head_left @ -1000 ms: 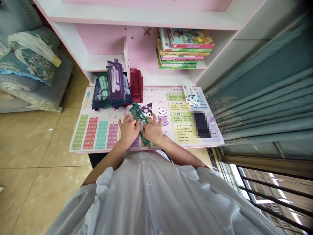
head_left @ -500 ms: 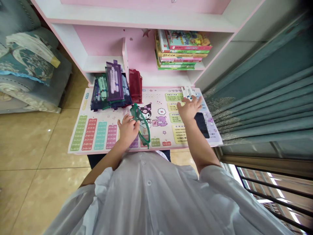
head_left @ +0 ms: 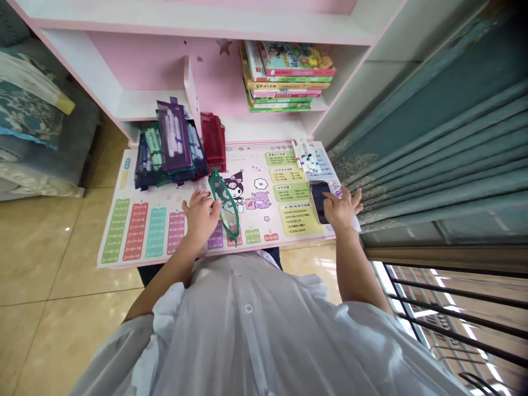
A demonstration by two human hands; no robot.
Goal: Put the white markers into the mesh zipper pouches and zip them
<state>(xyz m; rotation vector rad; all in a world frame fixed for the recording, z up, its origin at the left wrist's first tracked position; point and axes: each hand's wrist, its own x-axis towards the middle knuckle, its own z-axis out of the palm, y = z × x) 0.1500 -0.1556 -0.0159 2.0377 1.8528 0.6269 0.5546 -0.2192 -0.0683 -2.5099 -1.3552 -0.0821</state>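
My left hand (head_left: 203,217) is at the left edge of a green mesh zipper pouch (head_left: 226,206), its thumb and finger closed on that edge. The pouch lies slantwise on the printed desk mat and looks flat. My right hand (head_left: 343,209) is over the right side of a dark phone (head_left: 319,201), fingers apart and holding nothing. Whether its fingertips touch the phone I cannot tell. Beyond the phone lies a loose group of white markers (head_left: 305,156) with coloured bands.
At the back left, several mesh pouches filled with markers are piled, a purple pouch (head_left: 175,135) on top. Red pouches (head_left: 213,142) lie beside them. A stack of books (head_left: 289,80) sits on the shelf. A teal curtain (head_left: 421,148) hangs close on the right.
My right hand has moved from the white markers toward me and right, to the phone. My left hand stays at the green pouch. The view has shifted slightly to the right.
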